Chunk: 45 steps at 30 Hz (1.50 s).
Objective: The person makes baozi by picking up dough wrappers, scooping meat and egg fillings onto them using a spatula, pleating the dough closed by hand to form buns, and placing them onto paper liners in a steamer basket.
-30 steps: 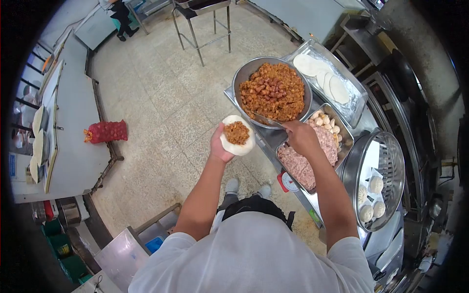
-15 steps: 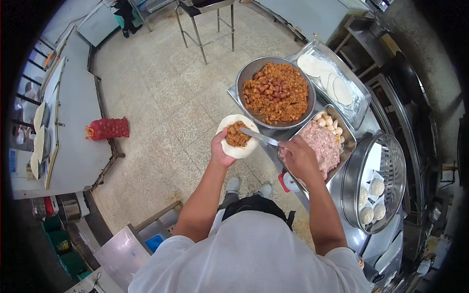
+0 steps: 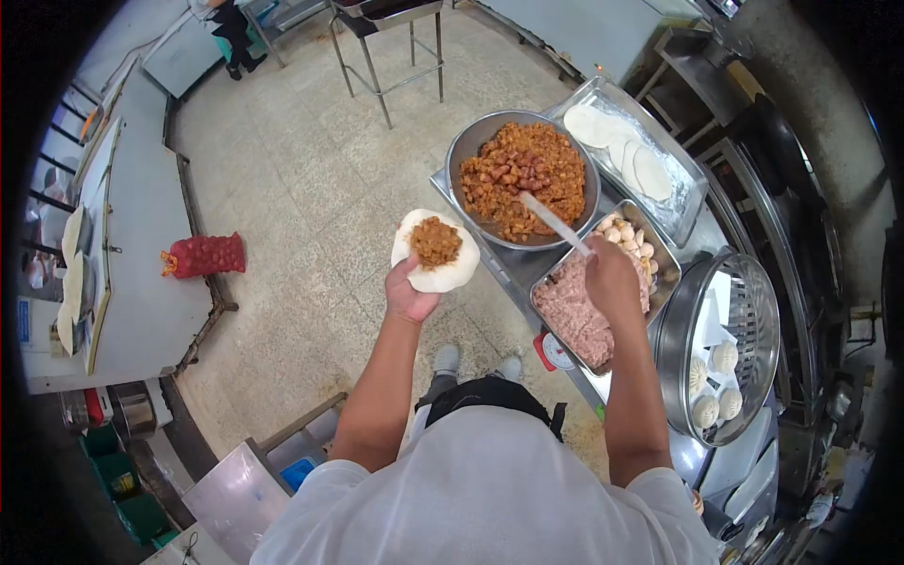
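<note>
Holds a round of dough [image 3: 454,281] in the left grip [image 3: 411,294], half curled, thumb hooked over the near edge and the other fingers mostly hidden beneath. Bears a mound of brown filling [image 3: 435,242] around the middle of the dough. Keeps all this out over the floor [image 3: 311,198], left of the counter [image 3: 695,460], near the bowl [image 3: 454,193] but apart.

Has the right grip [image 3: 614,278] closed firmly round the handle of a spatula [image 3: 557,222], above the pan [image 3: 676,271] of pink mince [image 3: 579,306] and pale balls [image 3: 629,232]. Points the blade into the bowl, at more filling [image 3: 518,146]; cannot tell whether touching.

Has on the counter, beyond the pan, a tray [image 3: 695,184] of flat wrappers [image 3: 591,124]; to the right of the pan, a steamer [image 3: 664,344] with four buns [image 3: 724,356] inside; at the near left edge, just beside the pan, a red scale [image 3: 556,352].

Leaves a red sack [image 3: 209,255] well apart, on the floor at left.
</note>
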Each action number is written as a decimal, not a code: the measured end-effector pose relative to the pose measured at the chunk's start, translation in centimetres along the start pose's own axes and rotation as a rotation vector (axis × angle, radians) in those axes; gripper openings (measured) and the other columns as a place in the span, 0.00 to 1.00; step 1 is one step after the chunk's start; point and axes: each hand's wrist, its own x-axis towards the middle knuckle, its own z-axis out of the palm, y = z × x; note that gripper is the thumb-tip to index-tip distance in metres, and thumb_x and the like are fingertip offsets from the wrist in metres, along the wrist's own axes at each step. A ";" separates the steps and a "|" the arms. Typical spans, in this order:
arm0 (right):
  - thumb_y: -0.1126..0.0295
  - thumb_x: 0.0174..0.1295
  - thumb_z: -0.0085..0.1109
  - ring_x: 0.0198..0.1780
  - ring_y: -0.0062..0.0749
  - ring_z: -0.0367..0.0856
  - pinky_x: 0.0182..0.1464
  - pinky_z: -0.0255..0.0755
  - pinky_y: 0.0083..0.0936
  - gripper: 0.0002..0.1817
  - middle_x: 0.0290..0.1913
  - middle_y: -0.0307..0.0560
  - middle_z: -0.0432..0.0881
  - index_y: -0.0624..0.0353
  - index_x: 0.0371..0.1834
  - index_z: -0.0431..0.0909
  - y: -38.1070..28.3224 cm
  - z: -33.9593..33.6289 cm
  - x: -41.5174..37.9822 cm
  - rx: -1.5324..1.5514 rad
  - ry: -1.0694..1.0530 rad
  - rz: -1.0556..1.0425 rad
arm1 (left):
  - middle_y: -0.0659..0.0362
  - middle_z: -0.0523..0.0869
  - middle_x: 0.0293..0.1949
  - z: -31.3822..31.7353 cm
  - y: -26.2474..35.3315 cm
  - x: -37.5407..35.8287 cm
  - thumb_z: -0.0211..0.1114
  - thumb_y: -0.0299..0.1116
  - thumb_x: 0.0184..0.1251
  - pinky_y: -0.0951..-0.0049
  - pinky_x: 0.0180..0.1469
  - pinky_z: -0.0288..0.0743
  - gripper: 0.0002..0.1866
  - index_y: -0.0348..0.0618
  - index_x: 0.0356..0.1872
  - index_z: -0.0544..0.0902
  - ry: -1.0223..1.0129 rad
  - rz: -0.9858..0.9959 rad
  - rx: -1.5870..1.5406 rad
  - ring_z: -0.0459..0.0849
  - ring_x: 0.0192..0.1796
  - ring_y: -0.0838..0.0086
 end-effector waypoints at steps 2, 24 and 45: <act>0.75 0.61 0.54 0.47 0.57 0.84 0.50 0.76 0.49 0.13 0.43 0.62 0.84 0.58 0.48 0.82 0.7 0.0 1.3 -0.061 -0.053 0.081 | 0.46 0.73 0.70 -0.8 0.3 0.2 0.65 0.31 0.64 0.43 0.76 0.60 0.36 0.41 0.74 0.64 -0.023 -0.047 -0.006 0.70 0.72 0.48; 0.72 0.63 0.64 0.30 0.38 0.82 0.37 0.75 0.33 0.11 0.29 0.50 0.84 0.57 0.48 0.84 1.5 2.9 2.2 0.238 0.065 0.122 | 0.42 0.75 0.68 2.4 -0.5 3.0 0.60 0.37 0.65 0.41 0.73 0.64 0.32 0.37 0.70 0.69 0.034 -0.090 -0.064 0.74 0.69 0.46; 0.80 0.55 0.60 0.37 0.44 0.82 0.39 0.78 0.38 0.16 0.35 0.48 0.80 0.54 0.46 0.87 -4.9 -1.6 -6.3 0.165 0.019 -0.153 | 0.45 0.79 0.63 6.0 -3.8 2.2 0.64 0.29 0.65 0.43 0.66 0.75 0.29 0.40 0.68 0.70 -0.003 -0.322 -0.111 0.80 0.64 0.51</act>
